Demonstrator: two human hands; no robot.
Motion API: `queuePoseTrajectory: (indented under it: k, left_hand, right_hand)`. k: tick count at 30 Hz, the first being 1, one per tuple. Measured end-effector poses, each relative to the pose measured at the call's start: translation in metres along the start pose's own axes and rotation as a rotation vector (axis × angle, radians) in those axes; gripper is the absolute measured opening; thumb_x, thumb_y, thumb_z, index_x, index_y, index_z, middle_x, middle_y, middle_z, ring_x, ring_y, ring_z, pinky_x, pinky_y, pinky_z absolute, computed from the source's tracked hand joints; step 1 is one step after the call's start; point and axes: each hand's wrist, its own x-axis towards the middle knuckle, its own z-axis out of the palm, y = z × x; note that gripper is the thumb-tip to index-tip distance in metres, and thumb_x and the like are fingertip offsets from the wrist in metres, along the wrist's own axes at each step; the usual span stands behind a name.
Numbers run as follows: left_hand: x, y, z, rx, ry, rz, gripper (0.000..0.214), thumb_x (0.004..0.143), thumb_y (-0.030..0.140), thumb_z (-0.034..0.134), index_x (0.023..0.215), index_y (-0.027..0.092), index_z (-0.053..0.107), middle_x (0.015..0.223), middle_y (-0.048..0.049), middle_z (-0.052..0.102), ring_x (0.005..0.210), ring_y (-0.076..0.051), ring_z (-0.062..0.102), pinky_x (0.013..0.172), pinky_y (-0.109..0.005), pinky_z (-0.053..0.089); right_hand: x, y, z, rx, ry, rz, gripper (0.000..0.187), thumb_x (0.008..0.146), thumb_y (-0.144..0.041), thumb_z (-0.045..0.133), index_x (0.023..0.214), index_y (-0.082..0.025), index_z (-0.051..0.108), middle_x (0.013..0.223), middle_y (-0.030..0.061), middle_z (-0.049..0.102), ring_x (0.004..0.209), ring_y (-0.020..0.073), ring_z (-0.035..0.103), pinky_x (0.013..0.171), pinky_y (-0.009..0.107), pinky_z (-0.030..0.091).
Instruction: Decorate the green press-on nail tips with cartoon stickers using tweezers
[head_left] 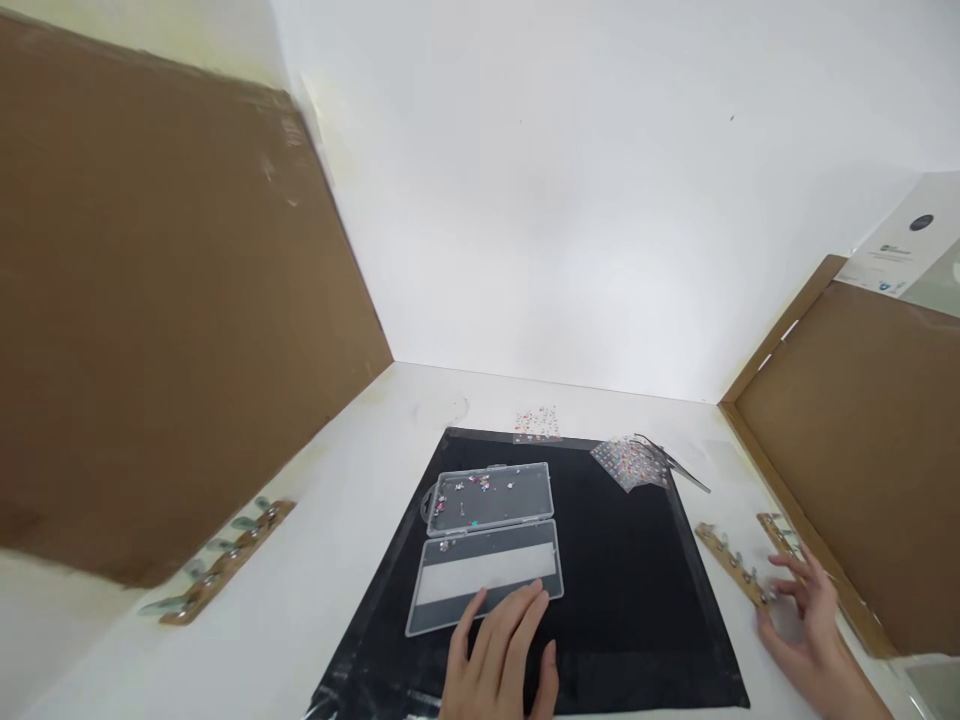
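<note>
My left hand (499,655) rests with its fingers stretched out at the near edge of a clear hinged plastic case (491,500), which lies unfolded on a black mat (622,580). Small coloured gems and charms lie in the far half; a white strip (487,572) runs across the near half. At the far right, my right hand (810,625) has thumb and fingers apart, around the near end of a wooden strip (731,565) with small clips on it. I cannot tell whether it touches the strip. A second clip strip (784,535) lies just beyond these fingers.
Tweezers (679,465) lie by sheets of colourful gem stickers (630,462) at the mat's far right corner. Another sticker sheet (537,424) overlaps the far edge. A wooden strip holding greenish nail tips (229,562) lies left. Brown panels (172,300) flank the white table.
</note>
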Motion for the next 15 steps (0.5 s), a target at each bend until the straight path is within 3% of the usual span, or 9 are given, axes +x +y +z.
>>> queuePoseTrajectory:
  k: [4,8,15]
  left_hand:
    - [-0.003,0.0,0.001,0.016,-0.021,0.019,0.031,0.107,0.01,0.058,0.137,0.014,0.066,0.127,-0.0075,0.079,0.122,-0.015,0.07,0.142,-0.036,0.021]
    - [-0.003,0.005,0.002,-0.018,0.007,-0.043,0.031,0.109,0.01,0.056,0.138,0.015,0.065,0.127,-0.0071,0.079,0.123,-0.016,0.07,0.141,-0.037,0.023]
    - [0.002,0.004,-0.003,-0.044,0.008,0.017,0.03,0.11,0.016,0.056,0.138,0.017,0.067,0.128,-0.0032,0.079,0.125,-0.013,0.068,0.143,-0.034,0.018]
  right_hand:
    - [-0.019,0.016,-0.026,-0.047,0.147,0.148,0.092,0.077,-0.064,0.081,0.152,-0.028,0.041,0.112,0.0096,0.069,0.073,0.0192,0.061,0.061,0.031,0.048]
    - [-0.023,0.018,-0.03,-0.062,0.2,0.274,0.111,0.058,-0.074,0.086,0.147,-0.024,0.041,0.112,0.0115,0.071,0.073,0.0229,0.062,0.06,0.033,0.045]
    - [-0.003,0.007,-0.028,-0.102,0.22,0.457,0.12,0.051,-0.071,0.087,0.149,-0.018,0.043,0.112,0.0109,0.068,0.079,0.0282,0.067,0.065,0.039,0.047]
